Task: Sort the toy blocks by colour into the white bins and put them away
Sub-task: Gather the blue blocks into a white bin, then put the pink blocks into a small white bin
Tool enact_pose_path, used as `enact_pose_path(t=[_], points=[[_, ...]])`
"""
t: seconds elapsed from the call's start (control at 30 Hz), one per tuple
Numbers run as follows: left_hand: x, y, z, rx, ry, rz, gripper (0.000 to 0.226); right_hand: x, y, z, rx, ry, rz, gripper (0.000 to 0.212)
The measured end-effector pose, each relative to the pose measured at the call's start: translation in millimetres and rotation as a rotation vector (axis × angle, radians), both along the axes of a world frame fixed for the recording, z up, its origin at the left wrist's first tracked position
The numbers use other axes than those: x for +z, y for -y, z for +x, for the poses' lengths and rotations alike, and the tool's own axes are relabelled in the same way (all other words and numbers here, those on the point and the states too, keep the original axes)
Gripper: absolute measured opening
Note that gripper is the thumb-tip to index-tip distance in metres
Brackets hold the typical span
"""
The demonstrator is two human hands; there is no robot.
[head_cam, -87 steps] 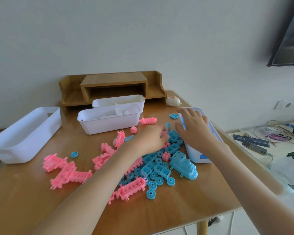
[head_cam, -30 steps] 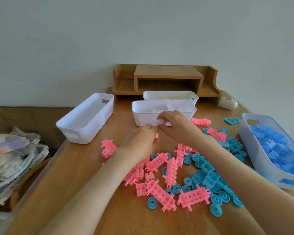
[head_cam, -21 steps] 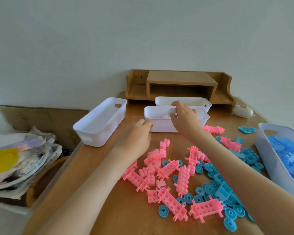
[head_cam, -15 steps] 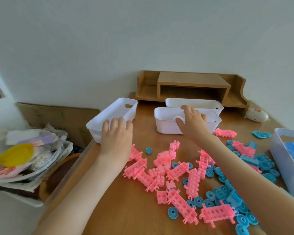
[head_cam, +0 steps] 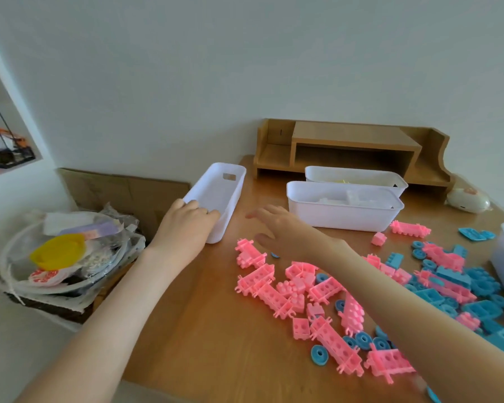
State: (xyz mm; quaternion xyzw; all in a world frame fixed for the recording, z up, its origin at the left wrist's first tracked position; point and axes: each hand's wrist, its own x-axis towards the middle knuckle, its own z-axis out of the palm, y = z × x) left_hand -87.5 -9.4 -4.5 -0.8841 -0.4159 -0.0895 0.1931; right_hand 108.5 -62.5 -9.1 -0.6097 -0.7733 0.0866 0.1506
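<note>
Pink plastic toy blocks (head_cam: 288, 289) are being left in a loose heap at the middle of the wooden tabletop (head_cam: 201, 330). Blue plastic toy blocks (head_cam: 463, 286) and round blue wheels (head_cam: 320, 354) are being left mixed among them toward the right edge. The empty white plastic bin (head_cam: 218, 193) near the left edge is being gripped at its near end by the left hand (head_cam: 186, 225), whose fingers (head_cam: 204, 212) are curled over the rim. The right hand (head_cam: 285, 228) is being held between that bin and the pink heap, its fingers (head_cam: 262, 213) spread apart and holding nothing. Two more white bins (head_cam: 344, 213) are being kept along the far edge, before a wooden desk shelf (head_cam: 346, 146).
</note>
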Motion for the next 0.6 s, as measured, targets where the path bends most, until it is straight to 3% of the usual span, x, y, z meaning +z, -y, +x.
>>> enact_pose_path(t=[0.33,0.47,0.6], points=[[12.2,4.6,5.5,0.061,0.018,-0.087,0.007,-7.0,2.5,-14.1,0.061,-0.037,-0.056,0.051],[12.5,0.4,7.7,0.047,0.129,-0.147,0.011,-6.4,1.1,-17.6,0.058,-0.078,-0.028,0.052],[15.8,-0.5,9.8,0.03,0.276,-0.159,0.034,-5.1,-1.0,-24.2,0.064,-0.219,0.015,0.052]])
